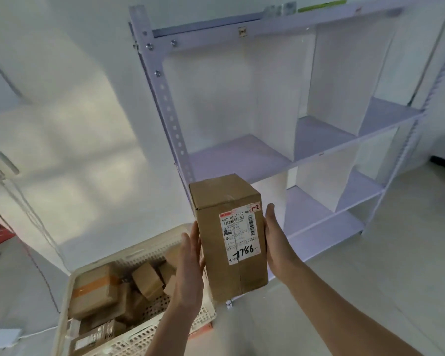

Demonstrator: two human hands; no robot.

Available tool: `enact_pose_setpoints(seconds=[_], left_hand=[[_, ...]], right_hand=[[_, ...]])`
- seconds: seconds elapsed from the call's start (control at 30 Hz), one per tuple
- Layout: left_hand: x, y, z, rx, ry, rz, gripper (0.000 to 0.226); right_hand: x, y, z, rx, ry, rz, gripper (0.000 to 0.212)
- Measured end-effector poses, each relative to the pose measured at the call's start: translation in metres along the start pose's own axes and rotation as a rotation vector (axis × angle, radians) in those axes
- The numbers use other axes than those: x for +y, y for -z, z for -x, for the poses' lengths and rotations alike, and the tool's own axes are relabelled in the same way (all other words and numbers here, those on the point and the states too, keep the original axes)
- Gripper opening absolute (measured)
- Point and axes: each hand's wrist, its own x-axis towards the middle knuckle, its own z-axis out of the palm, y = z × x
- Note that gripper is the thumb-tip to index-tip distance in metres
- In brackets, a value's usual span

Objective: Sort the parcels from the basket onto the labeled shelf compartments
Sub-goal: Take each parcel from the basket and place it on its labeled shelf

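Two bare forearms reach up from the lower edge of the view. The left hand (pixel 190 255) and the right hand (pixel 275 242) carry 1 upright cardboard box (pixel 229 240) between them. Each hand lies flat against an opposite side face, with the fingers straight and pointing upward and the palms pressing inward. Neither hand curls around an edge. The grip sits on the middle of the box's height, so the top flaps rise above the fingertips and the bottom edge hangs below the wrists.

The white shipping label (pixel 239 235) faces the camera between the 2 hands. It has barcodes and the handwritten number 7786, and a small tag (pixel 254 207) at the upper right corner reads 1-2.

The box is held in the air in front of the lower left part of the white metal shelf (pixel 293 155), which upright panels split into compartments. It is also above the right end of the white perforated basket (pixel 139 253). Several smaller brown parcels (pixel 95 291) lie in the basket, 1 of them with an orange tape band.
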Motion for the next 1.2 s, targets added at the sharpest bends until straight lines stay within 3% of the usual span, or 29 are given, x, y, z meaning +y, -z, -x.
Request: enact_pose_setpoints(seconds=[0.43,0.63,0.9,0.97,1.2], left_hand=[[-0.007,-0.174,-0.101,-0.322,0.005,-0.026,0.062],[0.007,-0.248,-0.155,-0.387,0.011,0.018,0.046],[0.036,-0.318,-0.206,-0.414,-0.031,0.045,0.052],[0.038,-0.330,-0.223,-0.369,-0.054,0.053,0.044],[0.042,-0.379,-0.274,-0.195,-0.194,-0.002,0.054]], right_hand=[[-0.072,0.169,-0.020,0.343,0.139,-0.089,0.066],[-0.129,0.231,-0.044,0.420,0.217,-0.070,0.071],[-0.191,0.278,-0.082,0.379,0.310,-0.045,0.070],[-0.204,0.289,-0.099,0.365,0.308,-0.021,0.074],[-0.254,0.329,-0.160,0.188,0.301,-0.012,0.076]])
